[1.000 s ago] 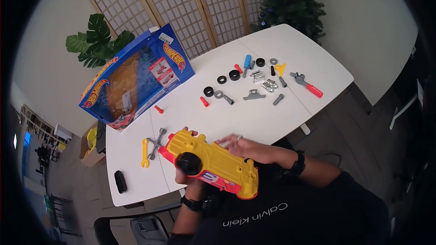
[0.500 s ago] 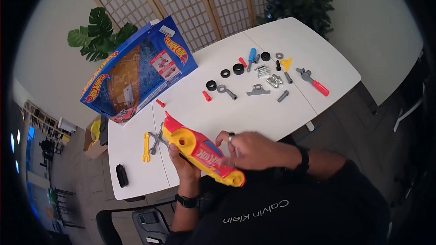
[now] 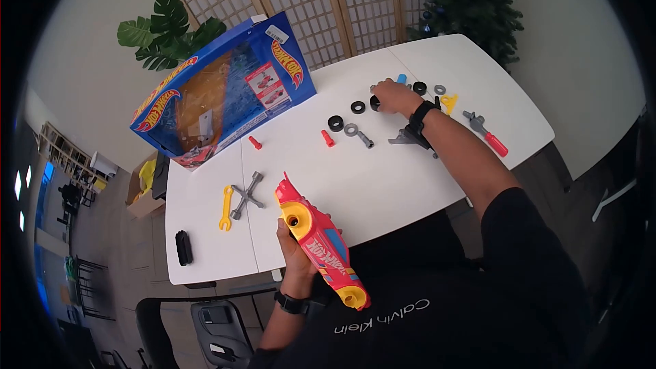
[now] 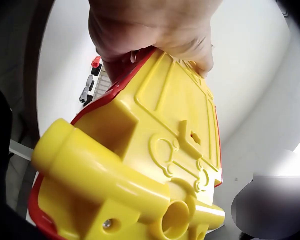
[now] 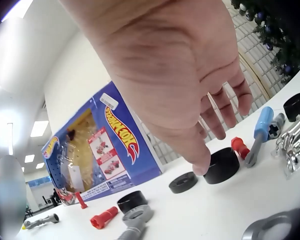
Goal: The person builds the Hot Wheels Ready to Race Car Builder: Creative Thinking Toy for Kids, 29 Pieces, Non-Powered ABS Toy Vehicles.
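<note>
My left hand (image 3: 295, 249) grips a red and yellow toy car (image 3: 326, 249), which stands tilted over my lap with its side facing up. An open yellow wheel socket shows near its front end. From the left wrist view, its yellow underside (image 4: 175, 120) fills the middle, with the hand curled over the far end. My right hand (image 3: 398, 98) is over the table among loose parts. In the right wrist view its thumb tip is right at the edge of a black toy wheel (image 5: 222, 165), while the other fingers spread loosely above and behind it.
A blue toy box (image 3: 225, 89) stands at the back left. Around the right hand lie several black wheels, a red bolt (image 5: 240, 147), a blue-handled screwdriver (image 5: 262, 127) and silver pieces (image 5: 295, 142). A yellow wrench (image 3: 226, 208) and grey cross wrench (image 3: 247, 196) lie at left.
The car has rolled from underside up to its lettered side up, staying in the left hand. My right hand has left the car and reached forward to the loose wheels.
</note>
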Motion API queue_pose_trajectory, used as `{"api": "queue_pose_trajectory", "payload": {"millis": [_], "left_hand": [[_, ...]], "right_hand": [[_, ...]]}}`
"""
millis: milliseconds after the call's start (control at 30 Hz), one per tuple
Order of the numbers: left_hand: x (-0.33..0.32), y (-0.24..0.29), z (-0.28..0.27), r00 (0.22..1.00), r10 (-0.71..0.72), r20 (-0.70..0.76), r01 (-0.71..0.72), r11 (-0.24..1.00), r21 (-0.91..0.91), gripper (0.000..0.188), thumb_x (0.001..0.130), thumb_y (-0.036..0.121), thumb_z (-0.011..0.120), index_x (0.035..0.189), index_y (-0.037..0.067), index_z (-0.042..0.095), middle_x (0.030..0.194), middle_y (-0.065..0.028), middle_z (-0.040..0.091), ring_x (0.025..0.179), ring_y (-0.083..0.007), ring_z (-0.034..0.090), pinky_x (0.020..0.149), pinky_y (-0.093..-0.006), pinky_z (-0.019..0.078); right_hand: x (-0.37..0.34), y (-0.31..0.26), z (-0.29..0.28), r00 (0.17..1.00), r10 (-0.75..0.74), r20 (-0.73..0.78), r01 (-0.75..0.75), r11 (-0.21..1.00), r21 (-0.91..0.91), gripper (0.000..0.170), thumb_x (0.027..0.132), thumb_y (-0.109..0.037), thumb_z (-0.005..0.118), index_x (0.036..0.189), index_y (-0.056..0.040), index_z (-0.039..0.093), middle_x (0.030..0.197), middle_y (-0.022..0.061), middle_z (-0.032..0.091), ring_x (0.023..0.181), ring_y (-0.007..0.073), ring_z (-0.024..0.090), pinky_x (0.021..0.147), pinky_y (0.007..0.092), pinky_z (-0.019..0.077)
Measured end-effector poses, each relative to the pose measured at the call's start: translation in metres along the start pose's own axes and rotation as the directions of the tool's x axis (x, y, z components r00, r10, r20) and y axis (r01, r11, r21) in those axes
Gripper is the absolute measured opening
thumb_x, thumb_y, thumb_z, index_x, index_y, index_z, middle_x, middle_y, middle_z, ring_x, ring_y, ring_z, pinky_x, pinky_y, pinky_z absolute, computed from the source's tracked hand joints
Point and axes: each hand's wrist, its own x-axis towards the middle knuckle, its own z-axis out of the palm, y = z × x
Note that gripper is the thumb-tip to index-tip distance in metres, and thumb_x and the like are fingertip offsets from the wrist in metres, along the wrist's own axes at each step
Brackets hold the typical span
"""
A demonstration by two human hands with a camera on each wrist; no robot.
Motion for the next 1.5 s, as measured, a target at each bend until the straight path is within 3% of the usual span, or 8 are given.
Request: {"api": "queue_pose_trajectory", "payload": {"millis": [267,400,500,700,933,1033,1233,1500], "left_hand": [[0.014,-0.008,-0.018,0.991,-0.083,-0.106,0.078,0.996,-0.052,0.079,0.103,0.077,0.048,0.142,0.009,0.056,0.116,-0.0163,0.073,0.103,-0.0324,0.077,0.090,-0.0516,0.0653],[0.025,-0.010,-0.014,0.996,-0.054,-0.070,0.056,0.998,0.030,0.074,0.105,0.072,0.050,0.140,0.008,0.057,0.120,-0.0154,0.073,0.108,-0.0295,0.077,0.095,-0.0482,0.0647],[0.027,-0.016,-0.008,0.998,-0.017,-0.053,0.022,0.995,0.102,0.070,0.108,0.068,0.049,0.143,0.008,0.056,0.129,-0.0149,0.071,0.117,-0.0279,0.074,0.102,-0.0466,0.0620],[0.018,-0.022,-0.008,1.000,0.026,0.013,-0.028,0.989,0.146,0.066,0.110,0.061,0.051,0.151,0.010,0.045,0.144,-0.0138,0.061,0.132,-0.0277,0.065,0.111,-0.0470,0.0576],[0.010,-0.029,-0.013,0.990,0.136,-0.034,-0.131,0.985,0.112,0.112,0.077,0.048,0.099,0.153,0.011,0.025,0.143,-0.0157,0.056,0.131,-0.0294,0.065,0.107,-0.0466,0.0616],[0.011,-0.027,-0.012,0.980,0.198,-0.034,-0.192,0.972,0.136,0.115,0.074,0.050,0.099,0.153,0.010,0.026,0.139,-0.0163,0.059,0.126,-0.0288,0.068,0.105,-0.0451,0.0627],[0.014,-0.026,-0.029,0.982,0.166,0.093,-0.179,0.970,0.166,0.101,0.079,0.063,0.090,0.150,0.014,0.037,0.133,-0.0115,0.065,0.118,-0.0232,0.071,0.104,-0.0436,0.0640],[0.019,-0.027,-0.031,0.981,0.173,0.089,-0.183,0.975,0.124,0.105,0.075,0.064,0.093,0.146,0.009,0.037,0.125,-0.0117,0.067,0.112,-0.0223,0.075,0.096,-0.0405,0.0671]], "right_hand": [[-0.047,-0.064,-0.082,0.945,0.062,-0.321,0.083,0.905,0.418,0.045,0.082,-0.026,0.088,0.118,-0.0043,0.072,0.115,0.0162,0.074,0.104,0.0363,0.072,0.090,0.0435,0.0590],[-0.140,-0.157,-0.138,0.880,-0.367,-0.300,0.471,0.602,0.645,0.055,0.080,-0.025,0.092,0.128,-0.0091,0.072,0.113,0.0073,0.073,0.083,0.0167,0.060,0.076,0.0308,0.0531],[-0.178,-0.191,-0.128,0.782,-0.458,-0.422,0.609,0.706,0.362,0.054,0.083,-0.027,0.091,0.128,-0.0038,0.071,0.110,0.0123,0.070,0.094,0.0302,0.070,0.085,0.0415,0.0586],[-0.198,-0.208,-0.106,0.836,-0.447,-0.317,0.536,0.789,0.301,0.054,0.084,-0.035,0.089,0.120,0.0024,0.073,0.108,0.0122,0.065,0.097,0.0304,0.070,0.087,0.0408,0.0577],[-0.200,-0.209,-0.087,0.858,-0.388,-0.338,0.501,0.776,0.383,0.060,0.081,-0.043,0.090,0.121,-0.0019,0.074,0.111,0.0102,0.065,0.098,0.0278,0.070,0.086,0.0384,0.0575],[-0.196,-0.198,-0.096,0.820,-0.437,-0.370,0.560,0.746,0.359,0.053,0.086,-0.043,0.088,0.120,-0.0044,0.075,0.109,0.0102,0.065,0.099,0.0287,0.070,0.086,0.0389,0.0579],[-0.094,-0.100,-0.079,0.982,0.037,-0.186,0.004,0.977,0.214,0.039,0.097,-0.028,0.079,0.131,-0.0100,0.073,0.122,0.0126,0.069,0.114,0.0324,0.069,0.097,0.0429,0.0569],[0.012,-0.038,-0.002,0.990,-0.137,-0.013,0.137,0.969,0.205,0.055,0.088,-0.011,0.083,0.141,-0.0078,0.070,0.130,0.0157,0.069,0.125,0.0366,0.065,0.110,0.0465,0.0541]]}}
